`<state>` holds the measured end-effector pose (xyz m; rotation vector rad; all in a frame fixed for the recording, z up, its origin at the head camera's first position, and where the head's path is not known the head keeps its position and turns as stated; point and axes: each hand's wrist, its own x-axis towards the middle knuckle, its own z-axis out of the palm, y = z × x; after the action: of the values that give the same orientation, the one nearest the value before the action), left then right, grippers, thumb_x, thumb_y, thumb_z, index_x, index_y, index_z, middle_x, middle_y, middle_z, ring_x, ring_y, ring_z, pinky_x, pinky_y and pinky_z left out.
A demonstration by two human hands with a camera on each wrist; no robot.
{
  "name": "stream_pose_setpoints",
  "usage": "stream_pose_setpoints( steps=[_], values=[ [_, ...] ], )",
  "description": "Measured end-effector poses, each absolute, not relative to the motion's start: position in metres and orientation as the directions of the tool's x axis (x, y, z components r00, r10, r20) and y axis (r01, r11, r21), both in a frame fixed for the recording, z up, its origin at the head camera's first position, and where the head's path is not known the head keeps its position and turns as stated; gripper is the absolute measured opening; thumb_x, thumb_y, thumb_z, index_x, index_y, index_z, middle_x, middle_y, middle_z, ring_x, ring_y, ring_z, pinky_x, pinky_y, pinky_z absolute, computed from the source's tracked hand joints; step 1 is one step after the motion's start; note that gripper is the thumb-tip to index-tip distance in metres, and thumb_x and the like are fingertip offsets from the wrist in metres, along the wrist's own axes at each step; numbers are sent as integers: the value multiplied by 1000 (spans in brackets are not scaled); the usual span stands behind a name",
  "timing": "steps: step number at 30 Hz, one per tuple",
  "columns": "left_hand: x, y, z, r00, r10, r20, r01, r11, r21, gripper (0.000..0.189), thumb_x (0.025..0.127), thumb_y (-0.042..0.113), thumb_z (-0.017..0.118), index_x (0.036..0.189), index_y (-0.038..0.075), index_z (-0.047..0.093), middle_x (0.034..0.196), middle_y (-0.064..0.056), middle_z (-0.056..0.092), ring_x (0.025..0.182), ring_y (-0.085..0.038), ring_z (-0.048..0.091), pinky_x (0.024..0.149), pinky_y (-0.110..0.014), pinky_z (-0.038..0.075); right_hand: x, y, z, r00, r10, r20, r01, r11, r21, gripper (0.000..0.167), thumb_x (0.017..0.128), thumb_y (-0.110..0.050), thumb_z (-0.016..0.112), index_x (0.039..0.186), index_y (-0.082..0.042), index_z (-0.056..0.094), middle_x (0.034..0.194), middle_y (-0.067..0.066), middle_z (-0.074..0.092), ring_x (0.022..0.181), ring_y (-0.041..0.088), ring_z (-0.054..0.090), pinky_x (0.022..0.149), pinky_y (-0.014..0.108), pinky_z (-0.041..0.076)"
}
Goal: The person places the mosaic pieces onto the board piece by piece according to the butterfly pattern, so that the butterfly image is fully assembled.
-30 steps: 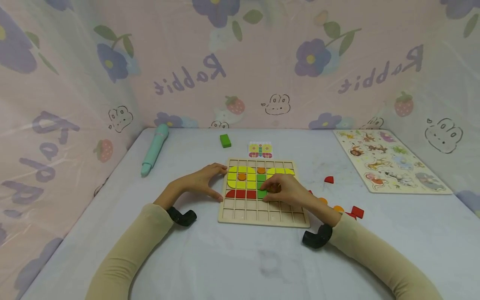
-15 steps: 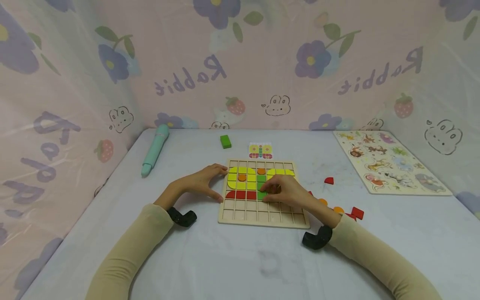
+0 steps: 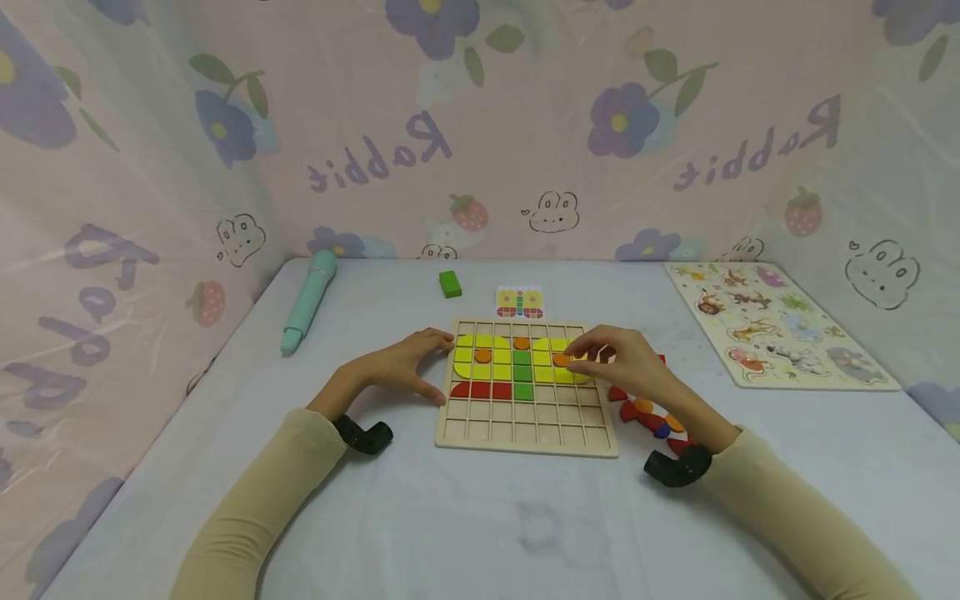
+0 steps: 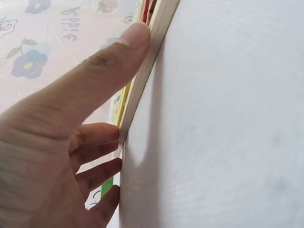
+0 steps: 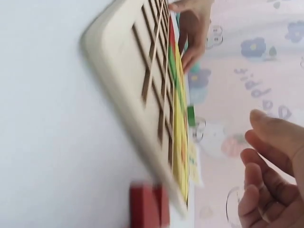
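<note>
A wooden grid board (image 3: 547, 435) lies on the table, its upper cells filled with yellow tiles (image 3: 501, 369), a column of green tiles (image 3: 522, 373) and a row of red tiles (image 3: 482, 389). Orange discs (image 3: 483, 356) sit among the yellow ones and above the green column. My left hand (image 3: 405, 364) rests at the board's left edge, thumb and fingertips against its side in the left wrist view. Over the board's right edge hovers my right hand (image 3: 628, 360), fingers loosely bent. Nothing shows between thumb and fingers of that right hand (image 5: 275, 175) in the right wrist view.
Loose red pieces (image 3: 651, 423), orange discs (image 3: 676, 423) and a blue piece (image 3: 662, 431) lie right of the board. Behind it are a butterfly pattern card (image 3: 520, 303) and a green block (image 3: 450, 284). An animal puzzle board (image 3: 817, 386) lies far right, a teal cylinder (image 3: 308, 305) far left.
My right hand has left the lower green tile and moved right, uncovering the green column and the right yellow tiles with an orange disc. The left hand has stayed put.
</note>
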<state>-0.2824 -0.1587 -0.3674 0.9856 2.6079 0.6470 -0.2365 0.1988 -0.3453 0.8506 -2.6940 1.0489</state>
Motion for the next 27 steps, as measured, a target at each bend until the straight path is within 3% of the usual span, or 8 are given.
stream_pose_setpoints(
  steps=[9,14,18,27],
  values=[
    [-282,-159,-366,-723,684,-99,560,663,497,88,69,46,79,138,8,40,148,-8,30,139,-27,19,113,-46,18,-223,277,-354,-879,-308,363,-469,692,-549,18,82,-19,72,98,-10,70,88,-1,65,75,10,51,63,14,45],
    [-282,-159,-368,-728,679,-101,554,668,496,87,69,47,79,137,8,40,148,-8,30,139,-27,20,113,-46,18,-212,319,-348,-908,-364,207,-418,752,-510,24,80,-22,74,100,-11,69,91,-1,65,76,7,52,66,17,48],
    [-281,-158,-368,-733,671,-107,546,675,496,87,69,47,79,137,8,41,148,-8,30,139,-28,20,113,-47,18,-204,345,-342,-887,-460,45,-408,735,-541,32,78,-23,76,105,-10,65,93,0,62,78,10,51,66,21,48],
    [-281,-158,-369,-738,666,-107,539,679,499,85,68,46,79,135,9,42,148,-8,31,139,-27,20,113,-47,18,-194,367,-343,-846,-522,-109,-390,744,-543,34,75,-24,78,99,-11,58,78,-2,53,70,10,49,58,21,43]
  ],
)
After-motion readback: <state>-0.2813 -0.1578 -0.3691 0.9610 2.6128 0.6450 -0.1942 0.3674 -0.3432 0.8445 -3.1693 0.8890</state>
